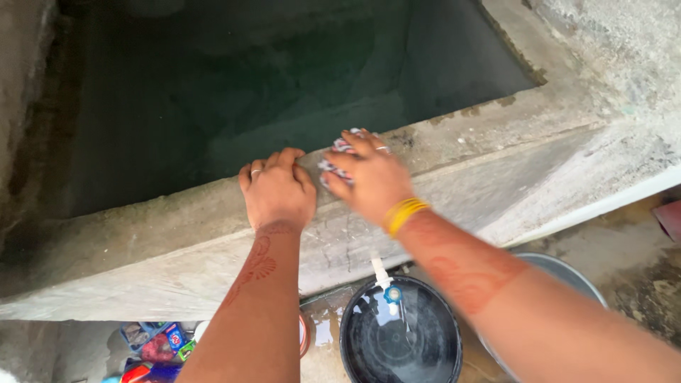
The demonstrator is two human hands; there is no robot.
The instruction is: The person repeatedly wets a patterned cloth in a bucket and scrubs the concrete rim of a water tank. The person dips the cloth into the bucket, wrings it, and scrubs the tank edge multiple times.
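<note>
My left hand (278, 188) rests palm down on the concrete rim (163, 227) of a water tank, fingers curled over its inner edge and holding nothing. Just to its right, my right hand (372, 179) presses a small red-and-white patterned cloth (333, 169) against the same rim. That hand is a little blurred. It wears yellow bangles at the wrist and a ring on one finger. Both forearms carry reddish henna patterns.
The tank (284, 92) holds dark green water beyond the rim. Below the wall stands a black bucket (401, 337) of water under a small white tap with a blue handle (386, 284). A metal basin (567, 273) sits to its right. Colourful packets (156, 344) lie at lower left.
</note>
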